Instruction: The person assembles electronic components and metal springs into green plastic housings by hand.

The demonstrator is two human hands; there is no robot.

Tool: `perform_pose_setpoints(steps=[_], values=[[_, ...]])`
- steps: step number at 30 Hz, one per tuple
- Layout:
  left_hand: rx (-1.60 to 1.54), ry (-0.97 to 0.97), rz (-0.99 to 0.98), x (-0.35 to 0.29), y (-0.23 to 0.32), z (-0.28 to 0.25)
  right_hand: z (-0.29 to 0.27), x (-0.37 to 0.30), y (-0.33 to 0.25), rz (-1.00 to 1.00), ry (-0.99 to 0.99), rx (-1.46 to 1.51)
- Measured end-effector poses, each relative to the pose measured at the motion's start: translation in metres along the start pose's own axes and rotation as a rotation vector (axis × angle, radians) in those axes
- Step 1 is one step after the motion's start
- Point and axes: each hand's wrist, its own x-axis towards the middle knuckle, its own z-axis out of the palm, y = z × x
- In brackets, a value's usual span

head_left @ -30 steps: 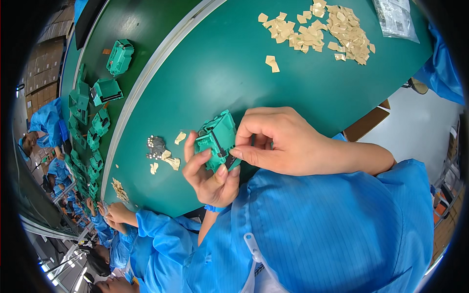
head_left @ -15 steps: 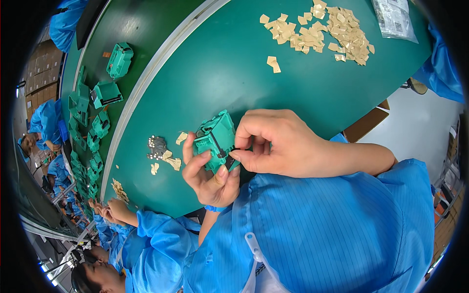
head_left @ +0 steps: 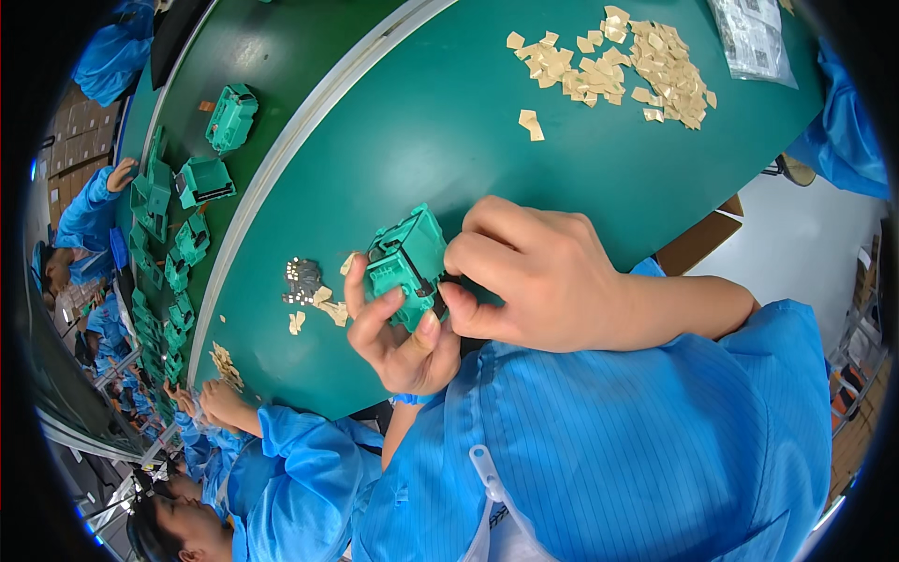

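Observation:
Over the green table, my left hand (head_left: 405,351) holds a small teal plastic housing (head_left: 409,251), open on one side, tilted, with its fingers round the lower side. A black strip (head_left: 432,286) runs along the housing's edge. At that edge my right hand (head_left: 524,276) is closed, thumb and bent forefinger pressed on the strip's end. The fingertips partly cover it, so how the strip is fixed cannot be seen. Left of my hands lies a small heap of dark pieces (head_left: 302,281), with a few beige paper pieces (head_left: 334,309) beside it.
Many beige paper pieces (head_left: 670,70) lie at the far right, near a clear plastic bag (head_left: 754,42). A pale rail (head_left: 281,140) divides my table from a strip bearing several teal housings (head_left: 232,117). A co-worker's sleeve (head_left: 304,459) is at lower left.
My right hand has shifted slightly and its fingers have bent closer against the housing's edge. The left hand keeps its hold, almost unmoved. A co-worker's hand has risen at the far left.

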Motion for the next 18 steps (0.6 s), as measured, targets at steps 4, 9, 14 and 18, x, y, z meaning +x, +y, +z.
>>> perform_pose_setpoints(steps=[4,9,14,18], values=[[-0.012,0.041,-0.041,0.003,-0.001,-0.004,-0.003,0.005,0.008,-0.002,0.095,-0.322],[-0.002,0.023,-0.093,0.001,-0.007,-0.004,0.007,-0.001,0.015,-0.3,0.21,-0.247],[-0.027,0.04,-0.086,0.0,-0.006,-0.003,0.019,-0.005,0.012,-0.368,0.114,-0.158],[-0.056,0.029,-0.093,-0.003,-0.006,-0.003,0.019,-0.008,0.008,-0.365,0.082,-0.182]])
